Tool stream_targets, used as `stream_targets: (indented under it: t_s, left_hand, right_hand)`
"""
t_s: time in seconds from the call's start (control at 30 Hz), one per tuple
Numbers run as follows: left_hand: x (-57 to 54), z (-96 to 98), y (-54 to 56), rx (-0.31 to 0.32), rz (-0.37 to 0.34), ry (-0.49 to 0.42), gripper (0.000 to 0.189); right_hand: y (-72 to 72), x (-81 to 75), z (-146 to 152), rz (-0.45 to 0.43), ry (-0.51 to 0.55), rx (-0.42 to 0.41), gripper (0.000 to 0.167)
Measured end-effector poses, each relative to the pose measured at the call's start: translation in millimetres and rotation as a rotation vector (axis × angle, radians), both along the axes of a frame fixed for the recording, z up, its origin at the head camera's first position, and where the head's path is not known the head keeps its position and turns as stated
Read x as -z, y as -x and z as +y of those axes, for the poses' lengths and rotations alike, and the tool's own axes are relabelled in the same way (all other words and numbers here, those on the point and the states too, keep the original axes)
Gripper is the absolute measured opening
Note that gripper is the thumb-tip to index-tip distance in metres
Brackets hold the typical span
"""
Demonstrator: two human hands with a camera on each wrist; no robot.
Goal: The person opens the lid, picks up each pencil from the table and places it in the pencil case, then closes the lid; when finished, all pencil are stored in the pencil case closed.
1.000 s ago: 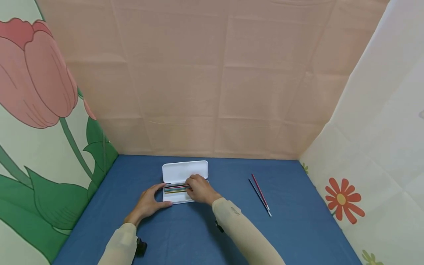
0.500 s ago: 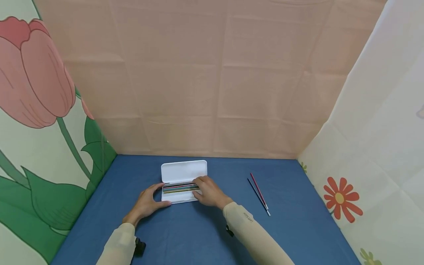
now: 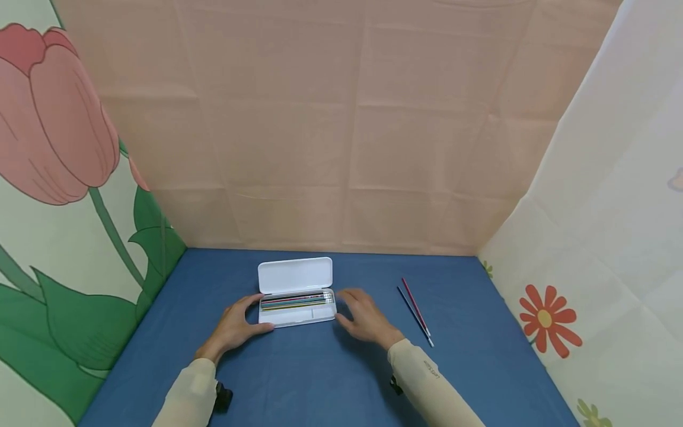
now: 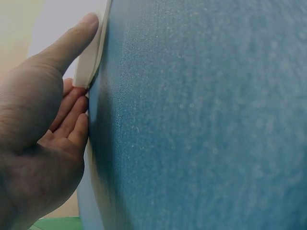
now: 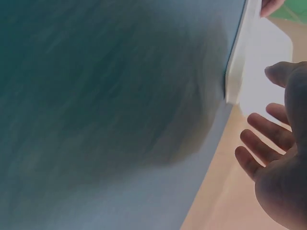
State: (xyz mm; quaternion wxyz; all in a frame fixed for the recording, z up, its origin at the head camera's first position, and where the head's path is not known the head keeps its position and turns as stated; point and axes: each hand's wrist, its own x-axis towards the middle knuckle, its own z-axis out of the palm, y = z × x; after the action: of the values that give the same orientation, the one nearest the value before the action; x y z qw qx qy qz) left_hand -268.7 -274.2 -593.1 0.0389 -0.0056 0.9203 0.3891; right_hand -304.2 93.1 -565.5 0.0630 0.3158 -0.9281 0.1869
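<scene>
A white hinged pencil case [image 3: 322, 314] lies on the blue table with its lid [image 3: 296, 275] tipped back. Several thin, pencil-like coloured sticks [image 3: 290, 301] lie side by side in it, pale ends to the right. My left hand [image 3: 232, 329] holds the case's left end between thumb and fingers; in the left wrist view the thumb [image 4: 76, 40] is on the front wall. Just off the right end is my right hand [image 3: 368, 317], holding nothing, its fingers spread and relaxed in the right wrist view.
Right of my right hand, a red stick [image 3: 414, 303] and a dark blue stick [image 3: 413, 314] lie on the blue tablecloth [image 3: 320, 379], pale ends toward me. A beige cloth [image 3: 341, 148] hangs behind the table, with flower-printed sheets at both sides.
My right hand has moved right, from over the sticks in the case to beyond its right end, uncovering their pale ends. The left hand keeps its place on the case.
</scene>
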Motion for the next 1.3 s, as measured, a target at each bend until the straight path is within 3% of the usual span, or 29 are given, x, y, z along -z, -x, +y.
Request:
stream_targets:
  t_s: [0.2, 0.43, 0.83, 1.3]
  left_hand:
    - [1.4, -0.5, -0.9, 0.002, -0.004, -0.007, 0.105]
    - [1.7, -2.1, -1.2, -0.002, -0.007, -0.014, 0.106]
    - [0.1, -0.2, -0.2, 0.002, 0.000, 0.002, 0.106]
    - [-0.5, -0.4, 0.4, 0.010, 0.006, 0.007, 0.106]
  right_hand:
    - [-4.2, 2.7, 29.5, -0.007, 0.024, 0.052, 0.055]
    - [-4.6, 7.9, 62.0, 0.044, 0.049, 0.074, 0.055]
    - [-9.5, 15.9, 111.7, 0.012, 0.053, 0.186, 0.059]
    - [-13.6, 19.5, 149.8, 0.067, 0.020, 0.257, 0.058]
